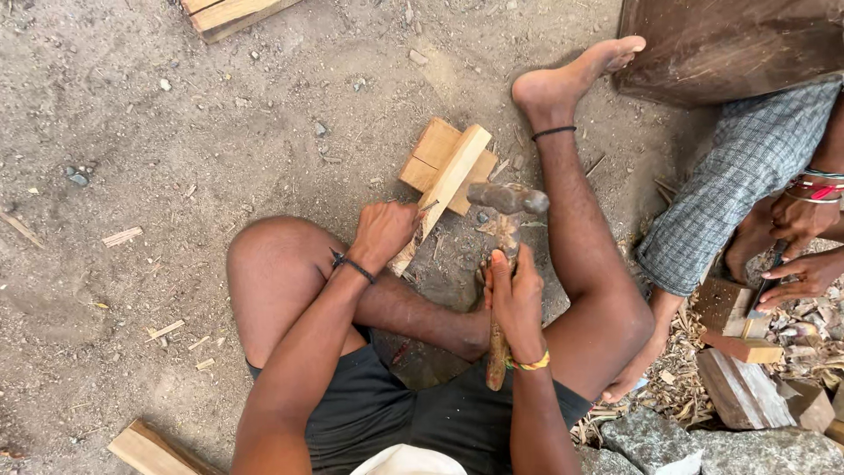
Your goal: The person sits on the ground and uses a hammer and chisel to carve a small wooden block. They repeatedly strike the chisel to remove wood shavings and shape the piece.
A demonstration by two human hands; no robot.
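Note:
I sit on bare ground with my legs folded. My left hand [382, 230] grips the near end of a pale wooden strip [444, 189] that slants away across a flat wooden block [431, 158] on the dirt. A thin nail or tool seems to stick out by my left fingers, too small to be sure. My right hand [514, 299] is closed around the wooden handle of a hammer [503, 255]. Its dark metal head [508, 199] hangs just right of the strip.
Another person sits at the right, their hands [796, 264] on a tool over a wood block [725, 306]. Chips, offcuts and grey stones [668, 440] lie there. A dark wooden slab [721, 44] stands at top right. Planks lie at top [229, 13] and bottom left [149, 450].

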